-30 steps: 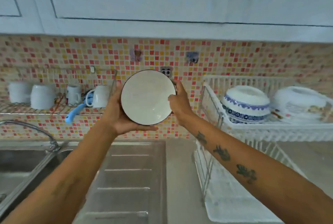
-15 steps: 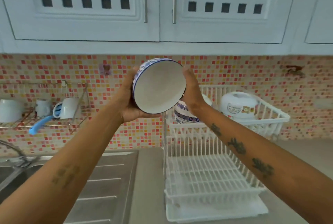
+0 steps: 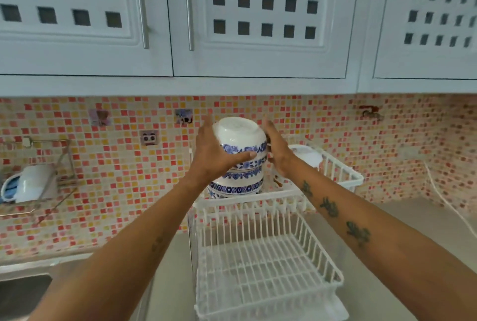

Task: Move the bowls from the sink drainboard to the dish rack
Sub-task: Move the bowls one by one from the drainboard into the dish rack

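Observation:
A white bowl with a blue flower band (image 3: 238,136) is upside down, base up, on top of a stack of like bowls (image 3: 236,186) in the upper tier of the white two-tier dish rack (image 3: 343,178). My left hand (image 3: 214,152) grips its left side, thumb across the blue band. My right hand (image 3: 277,151) presses its right side with the fingers stretched out. Whether the bowl rests on the stack or hovers just over it, I cannot tell. A sliver of the sink drainboard (image 3: 23,292) shows at the lower left, with no bowls visible on it.
Another white dish (image 3: 307,156) lies upturned in the upper tier, right of the stack. The rack's lower tier (image 3: 265,269) holds nothing. A wall rack (image 3: 33,183) with a white cup hangs at the left. White cupboards (image 3: 232,23) hang overhead. A cable (image 3: 449,207) runs along the right corner.
The bowl was held facing me, inside showing; it is turned base up and lowered onto the stack in the rack. My view swung right and closer to the rack.

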